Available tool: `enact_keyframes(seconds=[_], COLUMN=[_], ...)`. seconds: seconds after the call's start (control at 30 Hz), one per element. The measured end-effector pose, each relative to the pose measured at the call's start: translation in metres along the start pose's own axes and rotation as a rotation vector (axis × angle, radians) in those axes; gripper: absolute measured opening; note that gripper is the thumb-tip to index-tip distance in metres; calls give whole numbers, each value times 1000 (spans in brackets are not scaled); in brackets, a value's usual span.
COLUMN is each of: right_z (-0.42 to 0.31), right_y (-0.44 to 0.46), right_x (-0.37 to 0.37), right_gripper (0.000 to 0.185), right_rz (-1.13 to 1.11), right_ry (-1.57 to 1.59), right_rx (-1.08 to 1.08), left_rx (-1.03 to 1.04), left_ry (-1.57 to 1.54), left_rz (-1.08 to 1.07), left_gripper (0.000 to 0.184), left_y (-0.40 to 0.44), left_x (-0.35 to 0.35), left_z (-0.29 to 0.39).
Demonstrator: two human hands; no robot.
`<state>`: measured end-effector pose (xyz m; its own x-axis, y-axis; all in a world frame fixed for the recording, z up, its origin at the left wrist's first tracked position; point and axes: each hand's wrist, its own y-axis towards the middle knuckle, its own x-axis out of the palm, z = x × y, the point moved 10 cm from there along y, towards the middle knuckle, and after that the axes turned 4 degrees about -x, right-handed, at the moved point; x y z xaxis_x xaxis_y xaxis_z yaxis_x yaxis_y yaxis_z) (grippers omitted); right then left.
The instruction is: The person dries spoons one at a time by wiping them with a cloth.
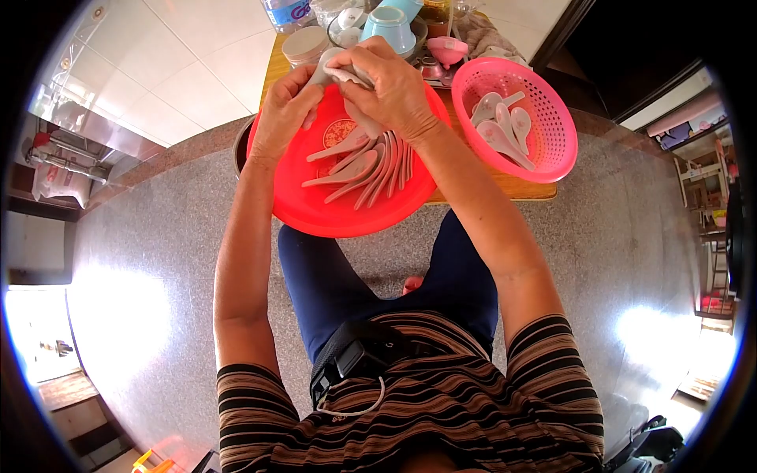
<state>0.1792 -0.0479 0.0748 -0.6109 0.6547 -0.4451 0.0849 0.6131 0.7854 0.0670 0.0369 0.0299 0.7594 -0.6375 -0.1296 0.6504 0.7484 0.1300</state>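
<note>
Above the far part of a red tray, both my hands are raised close together. My left hand is closed on the handle of a white spoon. My right hand pinches a white cloth against the same spoon; its bowl is partly hidden by the fingers and cloth. On the tray below, several white spoons lie fanned out and overlapping. A pink perforated basket to the right holds several more white spoons.
A wooden table bears the tray and basket. At its back stand a light blue cup, a lidded jar, a plastic bottle and a small pink item. My legs are below the tray.
</note>
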Motion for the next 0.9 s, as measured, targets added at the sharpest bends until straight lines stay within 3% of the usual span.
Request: enact_keyframes(seconds=[0.27, 0.6, 0.7, 0.77, 0.9], right_z=[35, -3, 2, 23, 33], right_y=[-3, -1, -1, -3, -5], right_x=[-17, 3, -2, -7, -10], right_gripper=[19, 19, 18, 19, 19], right_rz=[204, -25, 30, 68, 113], right_ry=[23, -11, -18, -31, -103], right_rx=[155, -34, 0, 162, 191], left_rx=[3, -19, -26, -30, -107], left_ry=[72, 138, 174, 194, 58], left_rz=[-65, -61, -46, -44, 9], left_gripper=[36, 30, 30, 31, 32], left_y=[-2, 0, 0, 1, 3], left_x=[6, 8, 8, 7, -2], left_z=[2, -3, -3, -4, -11])
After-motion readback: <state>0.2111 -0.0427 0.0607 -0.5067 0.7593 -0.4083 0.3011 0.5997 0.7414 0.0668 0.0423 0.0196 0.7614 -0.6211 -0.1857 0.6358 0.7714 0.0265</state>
